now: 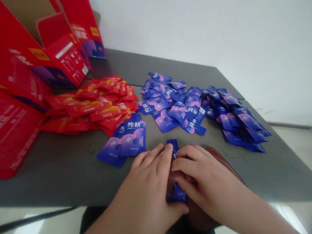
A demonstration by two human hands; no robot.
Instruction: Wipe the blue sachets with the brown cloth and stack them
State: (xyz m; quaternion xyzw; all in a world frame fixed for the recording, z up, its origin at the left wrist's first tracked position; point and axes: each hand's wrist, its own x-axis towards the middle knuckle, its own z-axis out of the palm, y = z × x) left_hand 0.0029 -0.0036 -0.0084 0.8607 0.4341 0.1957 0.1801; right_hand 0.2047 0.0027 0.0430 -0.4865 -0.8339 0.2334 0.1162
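A blue-purple sachet (177,194) lies on the table in front of me, largely covered by both hands. My left hand (148,182) rests across its left side, fingers stretched out and thumb along the near end. Curled on the sachet's right side is my right hand (202,175), closed on a brown cloth (218,157) that bunches under the fingers and hangs toward the table edge. Two more blue-purple sachets (133,138) overlap just beyond my left fingers.
Red-orange sachets (97,104) form a heap at left, beside red cartons (65,61), some standing with open flaps. Blue-purple sachets are piled in the middle (170,104) and at right (239,120). A white wall (195,32) rises behind the grey table (60,175).
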